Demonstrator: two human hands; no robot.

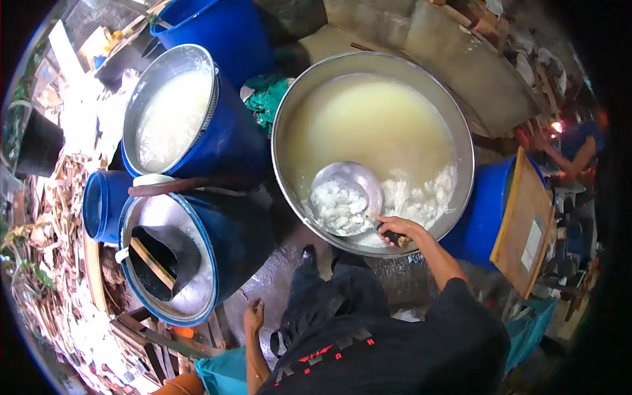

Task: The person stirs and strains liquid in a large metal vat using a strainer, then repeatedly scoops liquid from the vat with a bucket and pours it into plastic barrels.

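Note:
My right hand [399, 229] is closed round the dark wooden handle of a wide, shallow metal ladle [370, 181]. White curds [337, 205] fill much of the ladle's bowl, which sits at the near side of a large round metal vat [279, 135]. Cloudy yellowish liquid [378, 115] takes up the far part of the vat. More white curds [428, 201] lie in it, right of the ladle. My left hand [253, 317] hangs low beside my leg, away from the vat, with its fingers curled and nothing visible in them.
Left of the vat stands a blue barrel [230, 141] topped by a metal basin [135, 131] of whitish liquid. Nearer is another blue barrel [240, 243] with a metal top and a wooden stick. A wooden board [517, 227] leans by a blue container [484, 210] at right. The floor [283, 257] looks wet.

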